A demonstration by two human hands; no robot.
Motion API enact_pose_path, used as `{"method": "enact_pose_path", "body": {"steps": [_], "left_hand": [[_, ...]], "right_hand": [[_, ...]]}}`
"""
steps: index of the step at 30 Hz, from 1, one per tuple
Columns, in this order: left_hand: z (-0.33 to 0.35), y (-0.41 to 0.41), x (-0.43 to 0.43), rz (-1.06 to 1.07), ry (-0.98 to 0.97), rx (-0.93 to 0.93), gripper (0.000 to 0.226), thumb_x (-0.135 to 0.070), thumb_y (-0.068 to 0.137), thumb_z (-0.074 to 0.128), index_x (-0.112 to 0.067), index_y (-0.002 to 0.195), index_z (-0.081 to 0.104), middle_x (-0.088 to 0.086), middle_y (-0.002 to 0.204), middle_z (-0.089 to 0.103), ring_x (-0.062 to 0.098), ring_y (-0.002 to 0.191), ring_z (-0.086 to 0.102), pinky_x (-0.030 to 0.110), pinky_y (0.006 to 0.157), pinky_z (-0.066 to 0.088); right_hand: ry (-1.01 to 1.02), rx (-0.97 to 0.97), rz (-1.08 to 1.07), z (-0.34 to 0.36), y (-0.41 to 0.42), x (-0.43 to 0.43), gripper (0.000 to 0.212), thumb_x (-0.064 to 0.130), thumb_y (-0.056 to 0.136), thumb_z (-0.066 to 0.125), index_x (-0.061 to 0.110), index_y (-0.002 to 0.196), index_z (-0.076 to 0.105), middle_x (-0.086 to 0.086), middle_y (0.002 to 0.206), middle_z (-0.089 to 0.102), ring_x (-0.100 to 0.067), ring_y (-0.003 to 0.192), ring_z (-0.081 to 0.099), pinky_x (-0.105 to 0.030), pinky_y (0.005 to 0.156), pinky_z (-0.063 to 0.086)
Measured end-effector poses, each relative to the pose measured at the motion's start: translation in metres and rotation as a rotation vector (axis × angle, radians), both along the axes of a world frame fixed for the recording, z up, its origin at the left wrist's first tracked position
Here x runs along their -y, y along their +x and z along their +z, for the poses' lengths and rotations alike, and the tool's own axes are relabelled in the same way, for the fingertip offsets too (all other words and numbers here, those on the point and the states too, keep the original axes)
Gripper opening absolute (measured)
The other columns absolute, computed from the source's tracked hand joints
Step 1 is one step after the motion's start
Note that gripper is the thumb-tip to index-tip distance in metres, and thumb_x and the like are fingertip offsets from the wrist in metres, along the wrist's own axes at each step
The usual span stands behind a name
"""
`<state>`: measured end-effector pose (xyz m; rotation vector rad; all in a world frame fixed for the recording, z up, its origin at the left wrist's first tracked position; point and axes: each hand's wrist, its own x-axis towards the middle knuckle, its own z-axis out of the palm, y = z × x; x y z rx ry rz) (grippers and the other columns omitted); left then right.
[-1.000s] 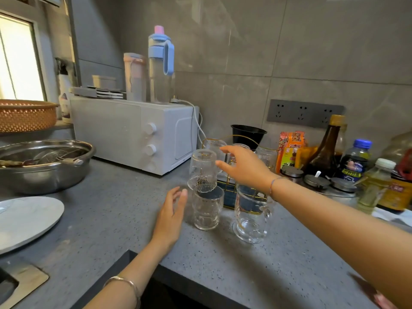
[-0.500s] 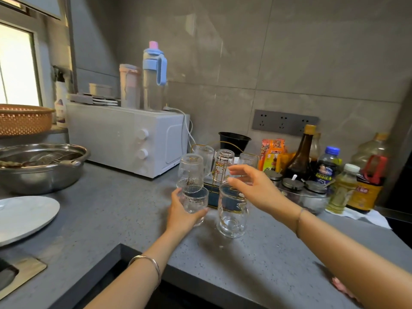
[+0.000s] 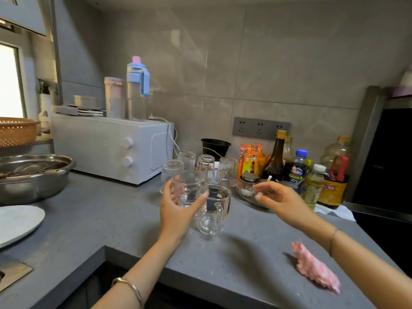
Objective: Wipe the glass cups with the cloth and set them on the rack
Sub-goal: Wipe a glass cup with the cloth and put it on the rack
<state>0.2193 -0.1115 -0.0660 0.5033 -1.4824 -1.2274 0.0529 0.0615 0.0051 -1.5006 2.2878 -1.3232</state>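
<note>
the left fingers curl round the far side of a clear glass cup and the thumb presses its near side, so the left hand grips the cup upright, above the grey counter. i cannot tell whether the cup's base touches the counter. the right fingers are loosely bent, thumb and forefinger close together with nothing between them, and the right hand hangs in the air holding nothing. a thin bracelet shows on each wrist.

just behind and to the right of the held cup, a glass mug with a handle stands upright on the counter. behind both, four more glasses sit upside down on the rack, which has a gold wire loop. the pink cloth lies crumpled on the counter near the front edge, below the right forearm and well apart from the cup.

left of the rack stands a white oven with two knobs, and a blue-capped water bottle stands on top of it. further left are a steel bowl, a pale plate and a woven basket. right of the rack are a black bowl, a snack packet, a small jar and a cluster of sauce and oil bottles, with a socket strip on the tiled wall above them.
</note>
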Motion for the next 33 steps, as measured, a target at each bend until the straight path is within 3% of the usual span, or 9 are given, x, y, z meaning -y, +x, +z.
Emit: {"method": "enact_pose_path", "body": {"steps": [6,9,13,17,21,23,27,30,33], "left_hand": [[0.0,-0.031,-0.05,-0.174,-0.083,0.02,0.09,-0.034,0.057,0.093,-0.031,0.133,0.045,-0.006,0.132,0.056,0.008,0.12,0.055,0.017,0.095,0.046],[-0.011,-0.047,-0.076,-0.252,-0.077,0.074,0.092,-0.051,0.049,0.087,-0.032,0.129,0.045,-0.011,0.132,0.053,0.005,0.12,0.054,0.018,0.099,0.043],[-0.028,-0.064,-0.101,-0.388,-0.064,0.15,0.085,-0.04,0.052,0.093,-0.032,0.124,0.047,-0.011,0.13,0.054,0.002,0.118,0.056,0.014,0.095,0.045],[-0.039,-0.08,-0.121,-0.412,-0.013,0.156,0.075,-0.015,0.063,0.09,-0.026,0.123,0.048,-0.009,0.127,0.055,0.003,0.112,0.059,0.012,0.087,0.049],[-0.04,-0.085,-0.127,-0.391,0.059,0.142,0.073,-0.012,0.064,0.088,-0.024,0.124,0.047,-0.011,0.12,0.055,0.011,0.112,0.058,0.021,0.092,0.049],[-0.042,-0.085,-0.127,-0.398,0.08,0.161,0.074,-0.014,0.064,0.088,-0.024,0.124,0.047,-0.01,0.12,0.056,0.011,0.11,0.059,0.021,0.091,0.05],[-0.042,-0.082,-0.127,-0.434,0.21,0.159,0.088,-0.035,0.055,0.089,-0.021,0.13,0.046,-0.002,0.12,0.06,0.013,0.107,0.063,0.02,0.08,0.051],[-0.043,-0.084,-0.127,-0.472,0.363,0.153,0.091,-0.049,0.049,0.088,-0.023,0.128,0.05,0.001,0.12,0.063,0.015,0.104,0.065,0.025,0.082,0.052],[-0.039,-0.085,-0.133,-0.551,0.463,0.171,0.088,-0.067,0.048,0.079,-0.027,0.123,0.058,-0.002,0.121,0.067,0.017,0.114,0.062,0.041,0.104,0.045]], "right_hand": [[0.106,0.081,-0.176,-0.026,-0.034,-0.048,0.024,0.017,0.088,0.066,0.008,0.11,0.064,-0.007,0.107,0.066,-0.021,0.101,0.062,-0.009,0.07,0.046],[0.306,0.092,-0.29,-0.055,-0.051,-0.075,0.047,0.038,0.081,0.071,0.014,0.119,0.057,-0.006,0.122,0.059,-0.016,0.105,0.055,-0.025,0.088,0.044],[0.413,0.042,-0.42,-0.096,-0.054,-0.09,0.068,0.056,0.077,0.067,0.015,0.128,0.049,-0.006,0.132,0.052,-0.022,0.118,0.052,-0.032,0.099,0.041],[0.374,-0.107,-0.579,-0.105,-0.048,-0.085,0.052,0.07,0.077,0.055,0.022,0.099,0.055,-0.002,0.111,0.055,-0.022,0.104,0.055,-0.034,0.085,0.045],[0.423,-0.101,-0.59,-0.105,-0.048,-0.077,0.045,0.063,0.083,0.05,0.019,0.072,0.055,-0.001,0.078,0.066,-0.021,0.073,0.064,-0.027,0.066,0.049],[0.377,0.049,-0.529,-0.101,-0.054,-0.084,0.039,0.046,0.09,0.054,0.016,0.065,0.056,0.0,0.06,0.062,-0.012,0.053,0.057,-0.021,0.054,0.043],[0.027,0.574,-0.406,-0.09,-0.059,-0.108,0.018,0.016,0.092,0.056,0.003,0.096,0.069,-0.009,0.079,0.068,-0.015,0.065,0.059,-0.021,0.059,0.048],[-0.356,0.997,-0.152,-0.09,-0.057,-0.119,0.023,0.021,0.095,0.049,0.006,0.097,0.066,-0.009,0.081,0.071,-0.019,0.072,0.067,-0.033,0.071,0.054],[-0.691,1.355,0.052,-0.091,-0.058,-0.122,0.028,0.025,0.088,0.051,0.007,0.107,0.062,-0.008,0.098,0.073,-0.021,0.086,0.072,-0.042,0.08,0.057]]}}
